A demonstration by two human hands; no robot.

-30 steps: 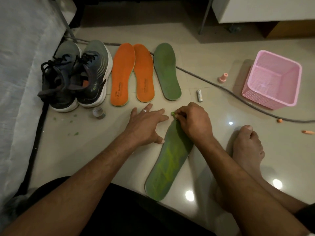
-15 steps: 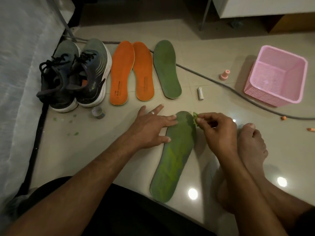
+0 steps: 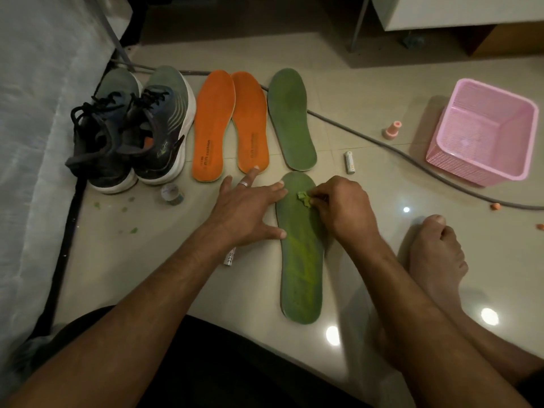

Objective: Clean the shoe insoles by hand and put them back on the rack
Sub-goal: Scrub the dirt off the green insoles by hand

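The left hand (image 3: 244, 207) lies flat with fingers spread on the floor (image 3: 368, 237), its fingertips (image 3: 281, 191) pressing the left edge of the near green insole (image 3: 300, 260), which lies lengthwise in front of the person. The insole looks light, thin and floppy, so it probably needs this pinning at the edge. To its right, the right hand (image 3: 338, 207) pinches a small green scrap (image 3: 303, 198) at the insole's far end.
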